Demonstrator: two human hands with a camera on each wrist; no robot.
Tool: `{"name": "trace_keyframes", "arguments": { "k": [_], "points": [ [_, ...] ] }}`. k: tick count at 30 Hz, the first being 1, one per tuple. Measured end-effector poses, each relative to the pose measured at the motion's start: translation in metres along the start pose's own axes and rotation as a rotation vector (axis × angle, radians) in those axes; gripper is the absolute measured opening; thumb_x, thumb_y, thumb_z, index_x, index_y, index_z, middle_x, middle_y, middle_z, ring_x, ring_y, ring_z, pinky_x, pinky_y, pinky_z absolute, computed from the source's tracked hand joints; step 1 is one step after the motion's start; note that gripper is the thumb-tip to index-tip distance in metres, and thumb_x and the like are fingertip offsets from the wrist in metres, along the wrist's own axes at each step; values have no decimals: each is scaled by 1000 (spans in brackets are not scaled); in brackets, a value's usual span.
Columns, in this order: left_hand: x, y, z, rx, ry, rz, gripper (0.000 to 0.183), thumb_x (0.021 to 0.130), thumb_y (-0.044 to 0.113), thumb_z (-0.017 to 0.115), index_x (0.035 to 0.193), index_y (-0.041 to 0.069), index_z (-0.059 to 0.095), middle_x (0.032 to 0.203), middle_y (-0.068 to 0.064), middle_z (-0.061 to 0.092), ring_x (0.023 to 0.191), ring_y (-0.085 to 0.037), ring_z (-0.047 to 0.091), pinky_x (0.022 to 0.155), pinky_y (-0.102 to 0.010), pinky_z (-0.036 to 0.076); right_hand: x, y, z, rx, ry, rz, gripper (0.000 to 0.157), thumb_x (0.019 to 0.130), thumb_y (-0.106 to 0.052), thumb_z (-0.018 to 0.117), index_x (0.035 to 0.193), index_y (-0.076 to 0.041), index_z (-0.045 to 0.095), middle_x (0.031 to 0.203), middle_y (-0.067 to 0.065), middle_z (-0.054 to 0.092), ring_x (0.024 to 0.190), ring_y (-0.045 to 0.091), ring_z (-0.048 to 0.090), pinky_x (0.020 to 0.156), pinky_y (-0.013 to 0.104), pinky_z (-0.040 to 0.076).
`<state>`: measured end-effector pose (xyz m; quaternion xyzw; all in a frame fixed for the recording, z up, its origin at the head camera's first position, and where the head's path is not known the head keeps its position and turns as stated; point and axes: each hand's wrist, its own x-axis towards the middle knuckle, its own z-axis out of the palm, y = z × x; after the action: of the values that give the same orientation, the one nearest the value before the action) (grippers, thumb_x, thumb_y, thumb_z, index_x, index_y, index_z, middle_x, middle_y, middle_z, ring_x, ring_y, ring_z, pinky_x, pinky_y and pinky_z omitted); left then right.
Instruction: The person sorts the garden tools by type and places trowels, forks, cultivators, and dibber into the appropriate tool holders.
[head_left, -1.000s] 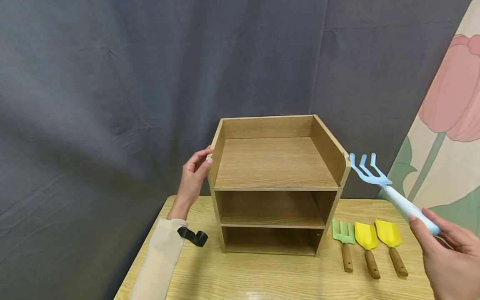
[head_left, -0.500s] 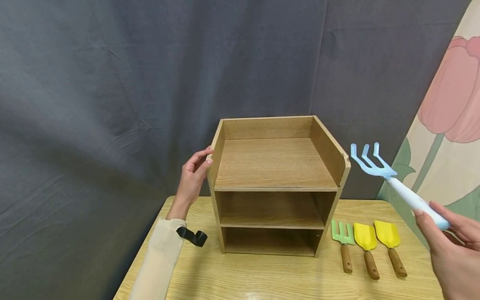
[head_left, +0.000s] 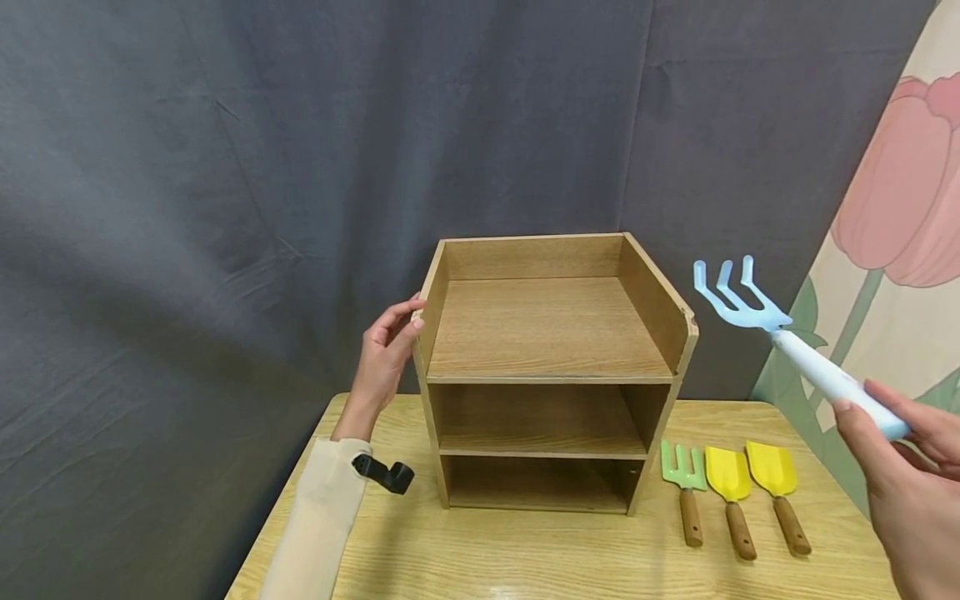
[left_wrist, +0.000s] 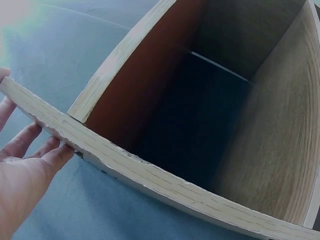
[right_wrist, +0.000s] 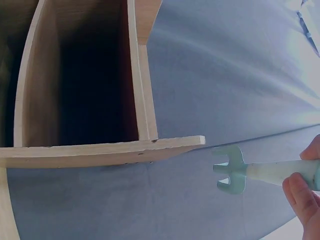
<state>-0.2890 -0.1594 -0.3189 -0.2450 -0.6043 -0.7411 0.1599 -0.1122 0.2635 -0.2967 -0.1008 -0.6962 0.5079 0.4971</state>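
Note:
A small wooden shelf (head_left: 551, 329) with an open top and two compartments below stands on the table. My left hand (head_left: 386, 358) holds the upper front edge of its left side panel; in the left wrist view its fingers (left_wrist: 57, 156) lie against the panel's outer face. At the far right, my right hand (head_left: 911, 483) grips the handle end of a light-blue hand cultivator (head_left: 813, 362). Its three bent tines point up and away, in the air beside the shelf's upper right corner. From the right wrist, the cultivator (right_wrist: 235, 170) shows just apart from the shelf's side panel.
On the table (head_left: 465, 558), right of the shelf, lie a green hand fork (head_left: 684, 475) and two yellow trowels (head_left: 727, 475), all with wooden handles. A grey curtain (head_left: 300, 167) hangs behind, and a tulip-patterned cloth (head_left: 892, 192) is at the right.
My right hand has lifted the cultivator higher and shifted slightly right, its tines now rising above the shelf's front right corner. My left hand stays on the side panel.

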Motion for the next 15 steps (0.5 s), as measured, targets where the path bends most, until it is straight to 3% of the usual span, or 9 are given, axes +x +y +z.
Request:
{"name": "trace_keyframes", "arguments": {
  "k": [4,9,13,15],
  "points": [
    [-1,1,-2,2,1,-9,37,94,4,57,128,-11,51,143,-15,46,132,-27,40,92,-30,45,-3,-10,5,-4,-8,-38,34,80,9,70,113,3,69,102,-3,61,87,-1,61,72,7,45],
    [-1,3,-6,9,6,-10,36,95,3,56,128,-10,51,143,-14,46,132,-28,39,91,-31,45,-10,-14,15,101,-14,-68,31,74,14,72,105,13,69,93,-1,69,82,4,64,71,13,48],
    [-2,3,-7,10,9,-16,38,95,3,57,129,-12,49,143,-14,47,133,-26,39,95,-35,43,-14,-16,20,93,-16,-104,30,72,14,74,101,13,70,88,-3,70,76,4,65,71,15,49],
    [-2,3,-6,6,14,-18,38,95,3,57,129,-12,49,143,-14,47,133,-26,40,95,-35,43,-16,-16,24,154,-13,-139,29,71,16,74,100,15,69,86,-2,72,74,5,65,70,16,50]
  ]
}}
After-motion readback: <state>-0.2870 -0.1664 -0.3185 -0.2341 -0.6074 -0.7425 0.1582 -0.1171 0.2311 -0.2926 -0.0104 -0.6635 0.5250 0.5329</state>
